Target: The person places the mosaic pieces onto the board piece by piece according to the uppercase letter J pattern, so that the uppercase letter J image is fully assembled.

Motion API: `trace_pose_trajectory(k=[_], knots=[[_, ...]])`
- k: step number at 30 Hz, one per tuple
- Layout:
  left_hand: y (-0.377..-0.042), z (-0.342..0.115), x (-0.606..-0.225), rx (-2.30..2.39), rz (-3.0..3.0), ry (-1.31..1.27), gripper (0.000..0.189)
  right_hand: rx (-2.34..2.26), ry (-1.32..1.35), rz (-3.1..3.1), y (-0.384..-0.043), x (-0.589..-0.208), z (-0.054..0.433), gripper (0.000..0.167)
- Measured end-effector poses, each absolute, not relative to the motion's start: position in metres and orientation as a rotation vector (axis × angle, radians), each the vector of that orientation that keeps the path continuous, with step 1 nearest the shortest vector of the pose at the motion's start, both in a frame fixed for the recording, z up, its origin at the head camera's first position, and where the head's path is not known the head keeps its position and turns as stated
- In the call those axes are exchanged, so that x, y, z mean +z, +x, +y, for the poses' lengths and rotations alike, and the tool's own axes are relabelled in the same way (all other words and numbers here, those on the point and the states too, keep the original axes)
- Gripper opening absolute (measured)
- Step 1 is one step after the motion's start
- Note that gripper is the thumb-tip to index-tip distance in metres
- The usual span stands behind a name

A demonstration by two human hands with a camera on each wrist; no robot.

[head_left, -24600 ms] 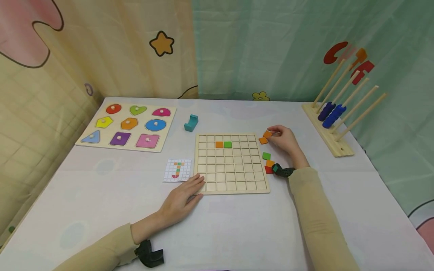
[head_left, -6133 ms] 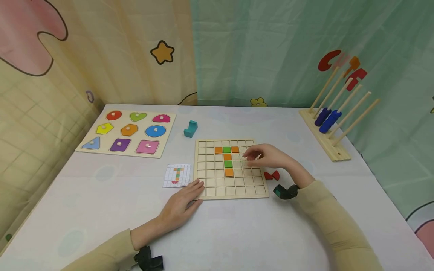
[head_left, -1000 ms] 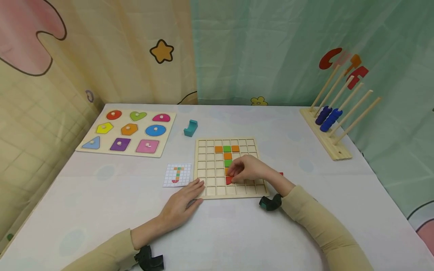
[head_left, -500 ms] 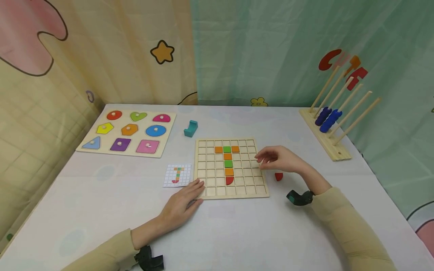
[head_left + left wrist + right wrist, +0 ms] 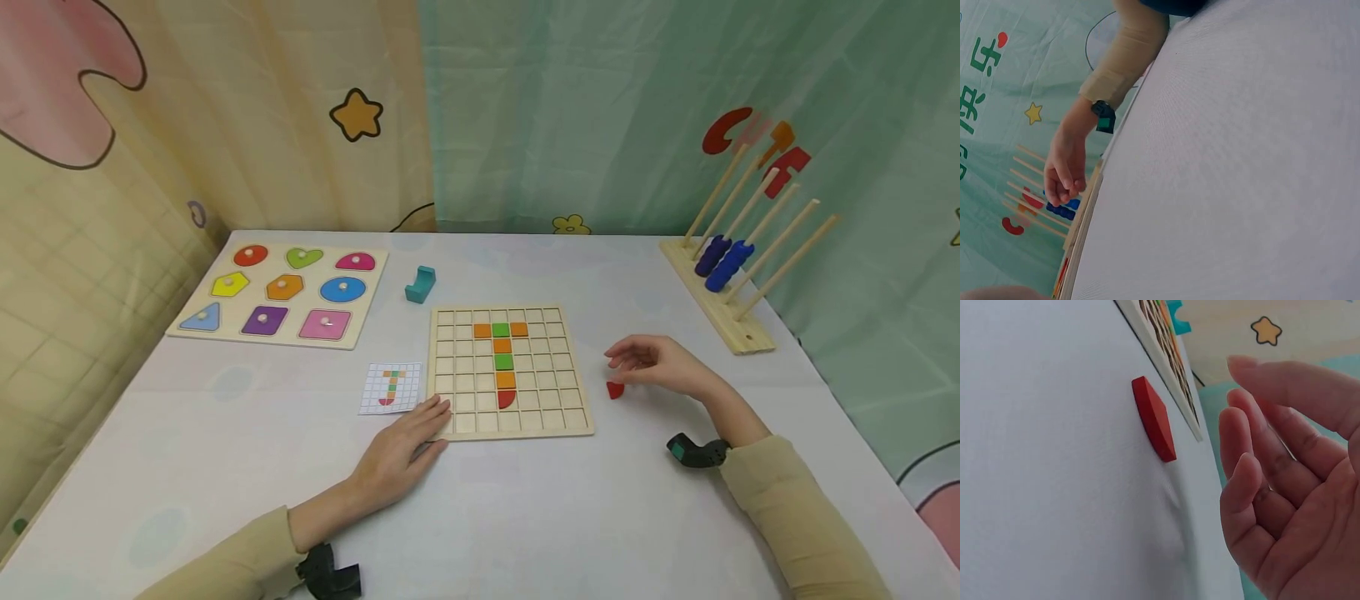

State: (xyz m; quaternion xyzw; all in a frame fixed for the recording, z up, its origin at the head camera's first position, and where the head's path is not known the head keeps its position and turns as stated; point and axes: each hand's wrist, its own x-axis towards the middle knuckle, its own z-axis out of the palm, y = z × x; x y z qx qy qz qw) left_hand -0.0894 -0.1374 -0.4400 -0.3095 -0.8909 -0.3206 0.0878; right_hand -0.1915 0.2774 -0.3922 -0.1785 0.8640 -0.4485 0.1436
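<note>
My left hand (image 5: 397, 454) lies flat with its fingertips on the lower left corner of the wooden grid board (image 5: 517, 434). Orange and green square tiles on it form a T shape, with a red quarter-circle tile (image 5: 507, 400) at the stem's lower end. Right of the board, my right hand (image 5: 663, 367) hovers over the table, holding nothing. Its fingers are loosely bent, thumb apart from them in the right wrist view. Just below its fingertips a second red quarter-circle tile (image 5: 1154, 420) lies on the table. A pattern card (image 5: 390, 388) sits left of the board.
A shape puzzle board (image 5: 300, 304) with knobbed pieces lies at the back left. Near it stands a teal curved block (image 5: 421, 285). At the back right is a wooden peg stand (image 5: 738, 321) with upright rods and blue beads. Curtains hang behind the table.
Orange and green tiles from beside the board now stand on it. My right hand has set one red tile under the stem, then moved right toward the other. My left hand stays put.
</note>
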Motion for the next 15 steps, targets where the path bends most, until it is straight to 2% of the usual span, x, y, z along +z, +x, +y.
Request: trace_pose_trajectory(k=[15], knots=[[-0.089, -0.137, -0.440, -0.966, -2.659, -0.914, 0.043, -1.364, -0.481, 2.390, -0.196, -0.408, 0.291, 0.044]])
